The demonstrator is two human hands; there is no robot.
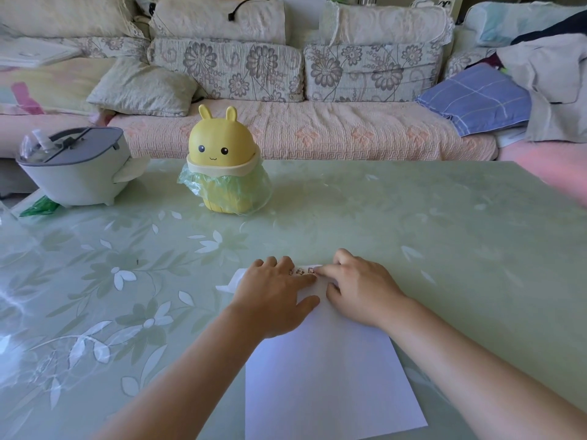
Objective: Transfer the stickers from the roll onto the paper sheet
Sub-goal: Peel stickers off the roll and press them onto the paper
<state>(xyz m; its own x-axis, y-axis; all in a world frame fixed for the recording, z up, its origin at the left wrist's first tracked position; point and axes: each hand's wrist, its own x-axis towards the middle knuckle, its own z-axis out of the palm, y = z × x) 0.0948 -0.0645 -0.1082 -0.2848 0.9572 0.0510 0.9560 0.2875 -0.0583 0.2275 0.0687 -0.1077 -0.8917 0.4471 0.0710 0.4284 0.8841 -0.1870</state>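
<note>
On paper sheet [327, 376]: left hand [273, 293], right hand [362, 290].

With the clock centred on the surface [413, 217], the paper sheet [327, 385] lies at 6 o'clock, reaching the near edge. Both hands rest on its far end, the left hand [273, 296] at 9 o'clock of the right hand [359, 290], and the stickers [301, 270] sit in a row between their fingertips. A bin [222, 163] stands at 11 o'clock, well apart from the sheet, with a lidded container [73, 173] at its 9 o'clock. Beyond the far edge, at 12 o'clock, runs a sofa [317, 131], with a folded cloth [476, 100] on its seat at 2 o'clock.
</note>
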